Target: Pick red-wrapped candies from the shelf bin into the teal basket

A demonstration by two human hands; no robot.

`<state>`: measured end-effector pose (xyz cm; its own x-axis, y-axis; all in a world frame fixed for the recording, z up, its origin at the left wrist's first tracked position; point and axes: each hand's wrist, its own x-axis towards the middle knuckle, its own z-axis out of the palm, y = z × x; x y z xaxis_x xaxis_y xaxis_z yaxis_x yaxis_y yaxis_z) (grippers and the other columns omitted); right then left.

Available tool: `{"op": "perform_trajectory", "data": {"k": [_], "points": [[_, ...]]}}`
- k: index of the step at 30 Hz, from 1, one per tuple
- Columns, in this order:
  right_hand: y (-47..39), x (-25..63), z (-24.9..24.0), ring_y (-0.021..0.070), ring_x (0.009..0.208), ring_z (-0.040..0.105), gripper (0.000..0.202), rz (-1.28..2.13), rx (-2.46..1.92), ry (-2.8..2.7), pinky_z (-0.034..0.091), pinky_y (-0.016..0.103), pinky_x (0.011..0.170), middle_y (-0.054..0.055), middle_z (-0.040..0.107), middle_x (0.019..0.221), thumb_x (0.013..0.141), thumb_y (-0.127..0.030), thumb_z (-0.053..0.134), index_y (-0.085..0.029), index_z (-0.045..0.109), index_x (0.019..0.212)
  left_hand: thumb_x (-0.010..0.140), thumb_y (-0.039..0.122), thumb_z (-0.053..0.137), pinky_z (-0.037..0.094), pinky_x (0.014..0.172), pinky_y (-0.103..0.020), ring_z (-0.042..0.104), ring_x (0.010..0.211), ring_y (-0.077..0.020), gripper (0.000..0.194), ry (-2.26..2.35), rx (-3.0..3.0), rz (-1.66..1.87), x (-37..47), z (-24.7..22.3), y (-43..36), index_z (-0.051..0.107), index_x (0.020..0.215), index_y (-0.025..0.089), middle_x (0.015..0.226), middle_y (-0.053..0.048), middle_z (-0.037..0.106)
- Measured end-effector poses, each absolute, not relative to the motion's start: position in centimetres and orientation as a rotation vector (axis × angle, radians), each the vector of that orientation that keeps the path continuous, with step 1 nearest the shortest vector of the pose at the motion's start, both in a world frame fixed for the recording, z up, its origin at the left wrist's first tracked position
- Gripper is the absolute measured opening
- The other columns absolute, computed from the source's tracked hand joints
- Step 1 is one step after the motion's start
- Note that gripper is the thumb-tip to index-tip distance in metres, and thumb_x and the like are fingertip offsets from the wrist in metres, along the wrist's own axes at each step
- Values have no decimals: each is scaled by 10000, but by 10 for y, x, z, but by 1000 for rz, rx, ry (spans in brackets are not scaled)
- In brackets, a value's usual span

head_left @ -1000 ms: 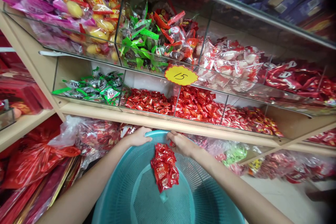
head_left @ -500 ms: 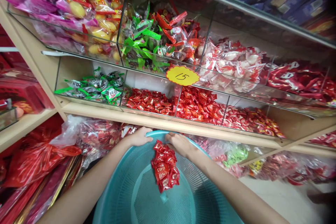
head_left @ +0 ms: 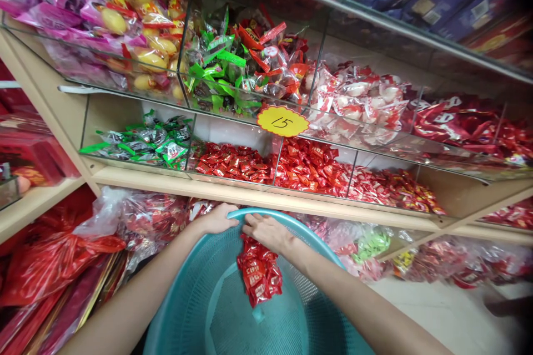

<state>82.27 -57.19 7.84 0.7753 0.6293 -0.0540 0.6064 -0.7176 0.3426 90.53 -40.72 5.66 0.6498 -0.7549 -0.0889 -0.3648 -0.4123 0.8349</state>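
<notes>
A teal plastic basket [head_left: 220,310] with mesh-like walls stands below the shelf in front of me. My left hand [head_left: 219,219] is closed around its far rim. A heap of red wrapped candies [head_left: 259,274] lies inside, from the far wall down onto the basket's bottom. My right hand [head_left: 268,233] is inside the far rim, over the upper end of the heap. Its fingers stretch to the left and lie apart near the top candies. Its palm side is hidden, and I see nothing gripped in it.
Clear-walled shelf bins hold red candies [head_left: 308,166], green-wrapped candies [head_left: 154,138] and other sweets. A yellow price tag marked 15 [head_left: 283,121] hangs at the upper bins' edge. Bagged sweets [head_left: 154,213] lie beneath the wooden shelf board [head_left: 266,199]. A red plastic bag [head_left: 54,260] sits at left.
My right hand has moved left along the inside of the rim, over the top of the candy heap, its fingers now more stretched out. My left hand stays on the rim. The view has shifted slightly.
</notes>
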Motion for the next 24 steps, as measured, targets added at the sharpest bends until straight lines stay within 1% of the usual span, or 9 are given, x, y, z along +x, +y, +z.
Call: {"op": "perform_trajectory", "data": {"k": [4, 9, 14, 16, 21, 24], "points": [[-577, 824, 78, 172, 846, 503, 163, 110, 2643, 944, 455, 284, 634, 53, 496, 948, 874, -215, 367, -191, 528, 885, 634, 305, 479, 302, 543, -205, 374, 580, -98, 183, -862, 2016, -599, 905, 58, -407, 478, 667, 124, 608, 26, 417], [-587, 824, 79, 168, 812, 504, 126, 138, 2647, 894, 451, 285, 642, 47, 503, 916, 859, -185, 392, -181, 518, 867, 646, 299, 480, 311, 551, -204, 383, 580, -96, 183, -886, 2017, -580, 905, 56, -407, 501, 676, 119, 614, 24, 430], [-598, 823, 80, 171, 865, 494, 101, 154, 2701, 761, 434, 293, 723, 53, 501, 924, 833, -143, 418, -173, 508, 868, 655, 319, 487, 330, 561, -205, 404, 597, -103, 230, -887, 2018, -594, 907, 55, -407, 538, 736, 110, 654, 12, 475], [-600, 820, 81, 164, 868, 491, 109, 135, 2744, 734, 429, 282, 725, 52, 497, 936, 826, -142, 424, -180, 502, 891, 655, 323, 487, 335, 566, -205, 412, 604, -106, 235, -891, 2026, -595, 907, 56, -407, 541, 737, 109, 658, 9, 483], [-596, 814, 84, 163, 870, 486, 111, 115, 2859, 814, 423, 281, 733, 51, 486, 953, 826, -205, 431, -186, 500, 911, 651, 326, 488, 351, 592, -209, 426, 626, -113, 244, -897, 2023, -590, 906, 58, -408, 545, 743, 107, 682, -1, 499], [-593, 814, 83, 162, 865, 488, 113, 106, 2896, 800, 417, 287, 739, 53, 497, 941, 839, -182, 401, -186, 503, 889, 649, 330, 492, 356, 600, -209, 431, 631, -114, 247, -890, 2021, -590, 906, 57, -407, 547, 745, 109, 688, -1, 507]]}}
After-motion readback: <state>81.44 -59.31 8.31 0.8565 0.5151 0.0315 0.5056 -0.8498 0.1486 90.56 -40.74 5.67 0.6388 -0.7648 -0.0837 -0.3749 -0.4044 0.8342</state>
